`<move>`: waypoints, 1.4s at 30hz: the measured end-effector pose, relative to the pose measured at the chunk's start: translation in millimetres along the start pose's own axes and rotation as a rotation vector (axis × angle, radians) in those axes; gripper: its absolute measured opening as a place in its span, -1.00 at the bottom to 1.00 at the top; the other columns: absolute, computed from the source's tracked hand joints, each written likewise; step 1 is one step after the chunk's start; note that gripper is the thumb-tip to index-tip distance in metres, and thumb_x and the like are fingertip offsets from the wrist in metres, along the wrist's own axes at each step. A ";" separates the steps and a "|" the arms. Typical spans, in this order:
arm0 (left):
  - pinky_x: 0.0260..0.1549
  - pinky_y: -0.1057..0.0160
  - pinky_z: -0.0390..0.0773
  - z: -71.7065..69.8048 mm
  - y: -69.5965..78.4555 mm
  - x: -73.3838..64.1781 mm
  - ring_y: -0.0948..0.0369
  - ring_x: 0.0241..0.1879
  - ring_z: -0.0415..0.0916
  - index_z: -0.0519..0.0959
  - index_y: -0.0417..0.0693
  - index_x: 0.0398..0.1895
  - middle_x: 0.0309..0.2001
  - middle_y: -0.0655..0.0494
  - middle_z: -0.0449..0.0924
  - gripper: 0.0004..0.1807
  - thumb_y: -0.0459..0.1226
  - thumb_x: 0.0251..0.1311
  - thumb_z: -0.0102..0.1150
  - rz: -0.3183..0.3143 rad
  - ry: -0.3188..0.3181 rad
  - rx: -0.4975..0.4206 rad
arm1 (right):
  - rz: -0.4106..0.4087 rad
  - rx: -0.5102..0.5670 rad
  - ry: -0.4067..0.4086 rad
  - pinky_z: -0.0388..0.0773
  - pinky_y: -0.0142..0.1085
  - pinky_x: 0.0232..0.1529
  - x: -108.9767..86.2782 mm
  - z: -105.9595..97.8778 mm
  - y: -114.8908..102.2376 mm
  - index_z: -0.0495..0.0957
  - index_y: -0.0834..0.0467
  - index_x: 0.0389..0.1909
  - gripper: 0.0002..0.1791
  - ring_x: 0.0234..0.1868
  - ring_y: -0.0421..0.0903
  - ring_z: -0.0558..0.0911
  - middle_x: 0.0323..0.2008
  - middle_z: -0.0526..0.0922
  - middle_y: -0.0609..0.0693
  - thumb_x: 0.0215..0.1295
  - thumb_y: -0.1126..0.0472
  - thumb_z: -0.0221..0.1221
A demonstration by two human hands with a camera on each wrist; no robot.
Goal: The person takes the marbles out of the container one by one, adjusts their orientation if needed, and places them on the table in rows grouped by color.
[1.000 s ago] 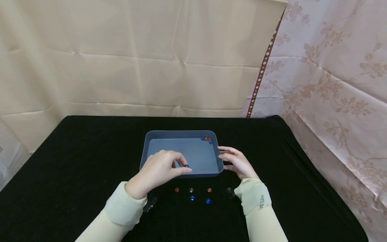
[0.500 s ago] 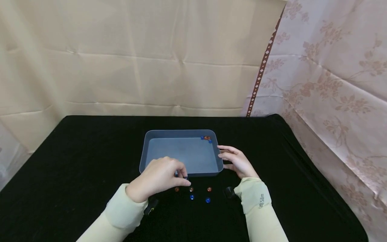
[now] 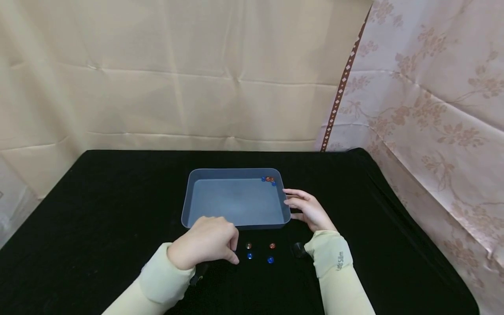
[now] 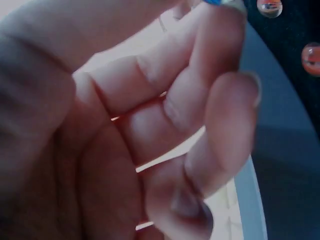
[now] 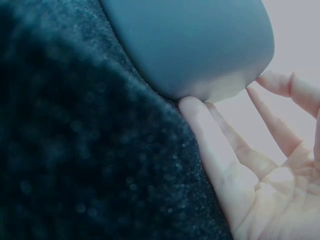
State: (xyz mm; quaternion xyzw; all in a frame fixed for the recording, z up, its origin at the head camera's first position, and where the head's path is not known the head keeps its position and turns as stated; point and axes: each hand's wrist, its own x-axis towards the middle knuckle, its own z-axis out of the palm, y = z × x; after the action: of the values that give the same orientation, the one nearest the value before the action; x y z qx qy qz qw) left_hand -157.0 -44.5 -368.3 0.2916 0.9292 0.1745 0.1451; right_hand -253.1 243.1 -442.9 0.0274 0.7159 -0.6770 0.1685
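My left hand [image 3: 210,243] is low over the black cloth, just in front of the tray, its thumb and fingertips pinching a blue marble [image 4: 212,1]. Only a sliver of that marble shows at the top of the left wrist view. Just right of this hand lie an amber marble [image 3: 248,246] and a blue marble [image 3: 250,256]; beyond them are an orange marble [image 3: 272,246] and another blue marble [image 3: 270,260]. My right hand [image 3: 309,211] rests its extended fingertips against the right wall of the blue-grey tray [image 5: 195,45].
In the far right corner of the tray [image 3: 236,225] sits a small cluster of blue and orange marbles [image 3: 269,180]. Black cloth [image 3: 118,210] covers the table. A cream curtain [image 3: 197,87] hangs behind, and a floral curtain [image 3: 433,109] hangs at the right.
My left hand has carried the blue marble from over the tray's front down towards me onto the cloth side, now covering the leftmost orange marble. The right hand has stayed at the tray.
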 end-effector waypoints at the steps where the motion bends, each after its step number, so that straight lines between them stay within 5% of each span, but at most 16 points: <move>1: -0.56 0.34 0.39 1.5 -0.3 0.6 0.41 -0.62 0.37 0.58 0.25 -0.66 -0.66 0.46 0.47 -0.75 -0.04 -0.05 0.51 -0.003 -0.001 0.007 | 0.001 0.001 0.000 0.66 -0.15 -0.06 0.0 0.0 0.3 0.38 0.17 0.36 -0.47 -0.11 -0.16 0.66 0.01 0.66 0.01 0.38 0.23 0.16; 18: -0.69 0.35 0.33 15.0 -0.3 5.9 0.38 -0.73 0.30 0.54 0.23 -0.79 -0.78 0.40 0.37 -0.67 -0.06 -0.08 0.53 -0.033 0.040 0.152 | 0.000 -0.012 0.004 0.66 -0.14 -0.04 0.0 -0.1 -0.6 0.40 0.15 0.35 -0.47 -0.10 -0.15 0.67 0.11 0.64 0.08 0.36 0.21 0.17; 42: -0.69 0.32 0.34 21.4 -4.9 8.3 0.36 -0.70 0.31 0.52 0.22 -0.80 -0.74 0.39 0.40 -0.65 -0.07 -0.15 0.57 -0.036 0.048 0.154 | -0.003 -0.014 0.008 0.66 -0.15 -0.04 0.3 -0.7 1.3 0.40 0.16 0.35 -0.46 -0.10 -0.15 0.66 0.09 0.63 0.08 0.36 0.22 0.18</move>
State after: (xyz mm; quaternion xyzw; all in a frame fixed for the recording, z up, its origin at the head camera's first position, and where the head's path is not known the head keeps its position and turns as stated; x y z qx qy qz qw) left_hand -158.0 -38.2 -390.9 0.2809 0.9482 0.1066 0.1032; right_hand -253.2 243.8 -444.2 0.0279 0.7215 -0.6720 0.1648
